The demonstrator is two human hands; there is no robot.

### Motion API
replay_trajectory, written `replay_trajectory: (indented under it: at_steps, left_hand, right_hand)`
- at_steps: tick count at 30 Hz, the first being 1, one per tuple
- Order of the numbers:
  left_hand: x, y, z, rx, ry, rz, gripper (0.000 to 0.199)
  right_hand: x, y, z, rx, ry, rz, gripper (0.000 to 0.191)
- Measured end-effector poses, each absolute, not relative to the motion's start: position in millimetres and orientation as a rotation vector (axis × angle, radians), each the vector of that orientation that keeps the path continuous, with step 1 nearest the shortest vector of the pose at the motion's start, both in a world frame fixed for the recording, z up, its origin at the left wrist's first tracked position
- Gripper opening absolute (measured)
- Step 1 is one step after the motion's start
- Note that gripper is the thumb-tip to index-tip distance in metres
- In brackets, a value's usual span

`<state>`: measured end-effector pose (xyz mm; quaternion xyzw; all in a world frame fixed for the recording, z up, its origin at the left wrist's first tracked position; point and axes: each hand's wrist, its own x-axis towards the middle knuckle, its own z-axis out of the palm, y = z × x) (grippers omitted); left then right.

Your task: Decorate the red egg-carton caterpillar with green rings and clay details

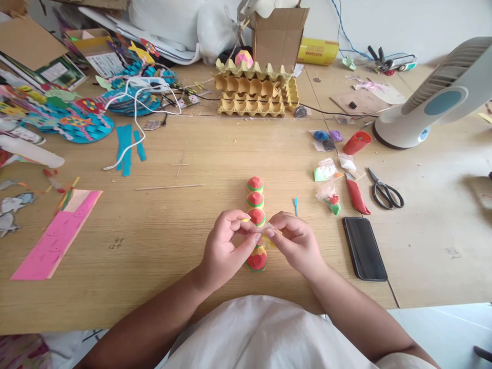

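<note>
A row of red caps with green rims, the egg-carton strip (255, 199), runs away from me down the middle of the table. Above its nearer half my left hand (228, 243) and my right hand (295, 243) meet, thumbs and fingertips pinched. Between them is a thin, see-through piece that looks like a small plastic bag (271, 242) with yellow in it. A bit of yellow also shows at my left fingers. My hands hide part of the strip; its nearest cap has yellow on top. A small blue modelling tool (295, 206) lies beyond my right hand.
Right of my hands lie a phone (365, 248), black-handled scissors (386, 190), a red cutter (357, 195) and bags of coloured clay (326, 169). A white fan (434, 102) stands farther right. Egg cartons (251, 95) sit at the back; pink paper (57, 236) lies left.
</note>
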<state>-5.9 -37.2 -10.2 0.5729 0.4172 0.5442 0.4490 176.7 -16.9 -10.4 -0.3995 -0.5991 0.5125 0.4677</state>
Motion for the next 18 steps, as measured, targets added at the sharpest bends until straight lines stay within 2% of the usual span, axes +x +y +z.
replay_trajectory:
  at_steps: [6,13,18]
  left_hand:
    - [-4.8,-37.4,-9.4,1.386,1.035,1.387,0.031]
    - [-7.7,-37.0,-11.5,1.394,1.034,1.335,0.043]
    - [-8.2,-37.6,-16.3,1.428,1.07,1.365,0.035]
  right_hand:
    - [172.0,-19.7,-12.9,-0.978,-1.361,1.412,0.02]
    - [177.1,-15.0,-12.9,-0.998,-1.338,1.343,0.022]
    - [174.0,-16.1,-14.6,-0.963,-1.309,1.397,0.019]
